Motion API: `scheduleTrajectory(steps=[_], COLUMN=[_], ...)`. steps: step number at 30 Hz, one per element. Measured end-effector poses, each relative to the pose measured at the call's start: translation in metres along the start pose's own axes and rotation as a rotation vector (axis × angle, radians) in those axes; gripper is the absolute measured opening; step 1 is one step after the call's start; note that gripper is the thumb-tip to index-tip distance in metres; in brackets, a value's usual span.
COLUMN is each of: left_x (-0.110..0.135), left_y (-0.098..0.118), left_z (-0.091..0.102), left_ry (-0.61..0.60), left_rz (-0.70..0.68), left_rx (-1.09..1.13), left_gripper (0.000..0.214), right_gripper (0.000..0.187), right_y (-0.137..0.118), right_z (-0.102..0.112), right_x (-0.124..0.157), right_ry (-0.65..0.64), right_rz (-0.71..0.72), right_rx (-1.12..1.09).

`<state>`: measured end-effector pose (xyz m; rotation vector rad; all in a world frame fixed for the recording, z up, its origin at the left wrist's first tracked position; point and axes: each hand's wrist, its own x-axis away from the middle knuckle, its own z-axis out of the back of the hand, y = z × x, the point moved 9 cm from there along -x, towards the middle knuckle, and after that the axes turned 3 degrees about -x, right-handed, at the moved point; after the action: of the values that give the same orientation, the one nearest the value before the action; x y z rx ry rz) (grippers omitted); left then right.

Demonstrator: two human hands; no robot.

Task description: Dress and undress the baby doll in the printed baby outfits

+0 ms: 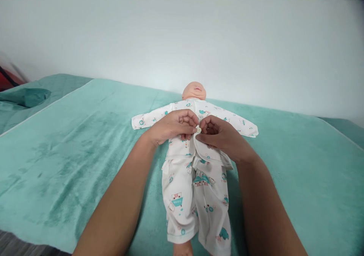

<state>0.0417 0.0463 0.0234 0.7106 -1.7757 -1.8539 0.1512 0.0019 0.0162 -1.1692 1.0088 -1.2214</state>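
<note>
**Pinching at a pale button**

My left hand and right hand are both pinching the front of the white shirt at that button, mid-scene. Shirt's on a doll, face-up, head at the far end. Tiny print on the shirt and the near-side pants, but I can't read it from here. Green blanket underneath, white wall far side.

The shirt and trousers look like thin, matt cloth, the button like plastic. The doll's head has a smooth, rubbery plastic look. The blanket is plush, napped cloth; the far wall looks smooth and matt.
</note>
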Motion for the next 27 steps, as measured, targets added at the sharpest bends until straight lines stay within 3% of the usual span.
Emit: scheduleTrajectory(steps=[8, 17, 27], left_x=[0.0013, 0.0014, 0.0002], left_y=[0.0008, 0.0016, 0.0013], left_z=[-0.0016, -0.0023, -0.0001], left_ry=[-0.021, -0.013, 0.012], left_rz=[-0.006, 0.013, -0.006], left_rx=[-0.026, -0.058, -0.099], left_gripper=[0.024, 0.027, 0.013], right_gripper=[0.02, 0.023, 0.021], right_y=[-0.0007, 0.0038, 0.003], right_z=[0.0015, 0.0026, 0.0014], right_x=[-0.0025, -0.0038, -0.005], right_ry=[-0.005, 0.016, -0.01], right_rz=[0.055, 0.017, 0.062], right_rx=[-0.063, -0.106, -0.146])
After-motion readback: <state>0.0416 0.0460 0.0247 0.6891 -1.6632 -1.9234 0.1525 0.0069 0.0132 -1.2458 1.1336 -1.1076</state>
